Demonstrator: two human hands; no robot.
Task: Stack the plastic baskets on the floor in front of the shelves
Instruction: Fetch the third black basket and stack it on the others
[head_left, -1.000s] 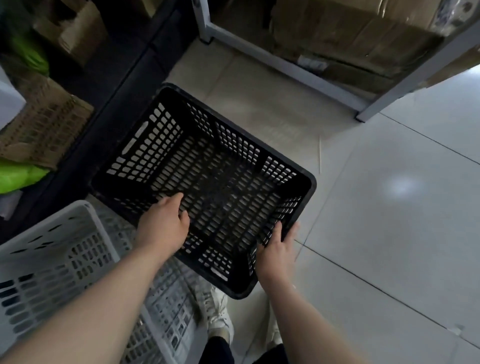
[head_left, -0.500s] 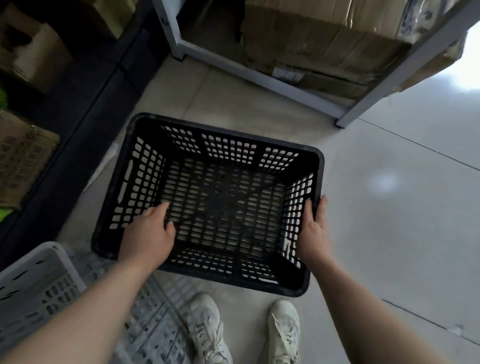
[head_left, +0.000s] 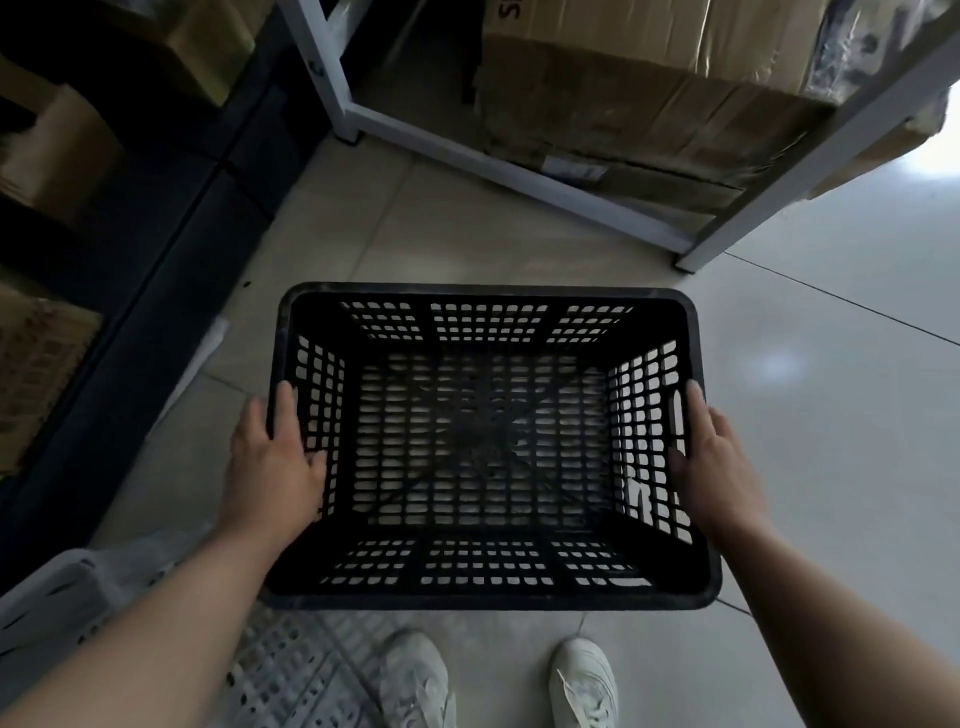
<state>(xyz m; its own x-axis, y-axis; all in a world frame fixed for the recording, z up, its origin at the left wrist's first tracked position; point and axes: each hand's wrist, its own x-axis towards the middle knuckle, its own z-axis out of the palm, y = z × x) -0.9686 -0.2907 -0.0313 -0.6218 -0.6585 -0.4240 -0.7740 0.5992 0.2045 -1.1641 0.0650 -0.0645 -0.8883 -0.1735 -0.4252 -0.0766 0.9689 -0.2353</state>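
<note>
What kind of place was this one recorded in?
Probably a storeroom or small warehouse: a white metal shelf frame holds large cardboard boxes just above a tiled floor, and the hands grip a black plastic basket, with a white one nearby.

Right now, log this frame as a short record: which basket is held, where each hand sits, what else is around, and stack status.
held item: black basket, open side up, empty
left hand: on the left short rim, fingers over the edge
right hand: on the right short rim
other basket: white basket, lower left, partly out of frame
surroundings: white shelf frame holding a cardboard box; tiled floor
stack status: black basket not yet on the white one
</note>
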